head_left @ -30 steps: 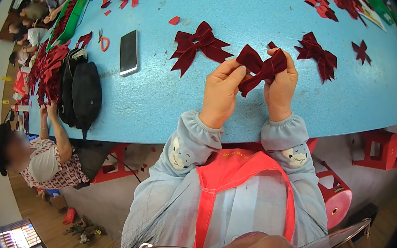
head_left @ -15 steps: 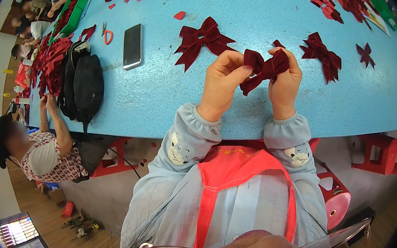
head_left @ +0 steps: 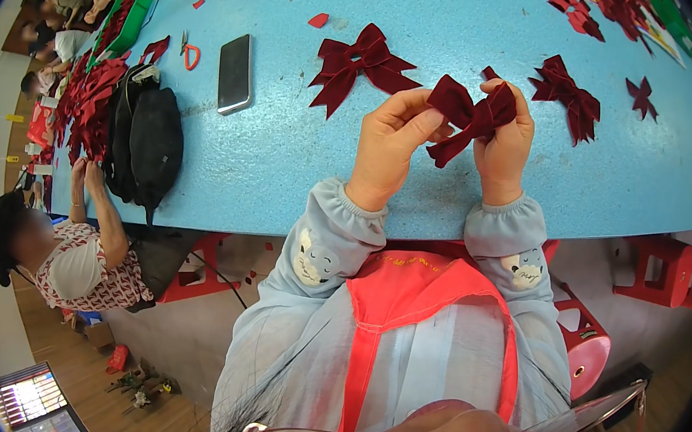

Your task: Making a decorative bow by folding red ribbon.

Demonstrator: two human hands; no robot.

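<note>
From where I stand, the dark red bow [head_left: 471,118] is right of centre in the frame's upper half, left hand [head_left: 385,151] pinching one loop, right hand [head_left: 505,153] gripping the other side; a light, even pinch should avoid creases.

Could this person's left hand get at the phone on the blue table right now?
Probably yes, if it lets go: the left hand and right hand are both on a dark red bow. Only bare blue table shows between the left hand and the phone, so the way looks free.
</note>
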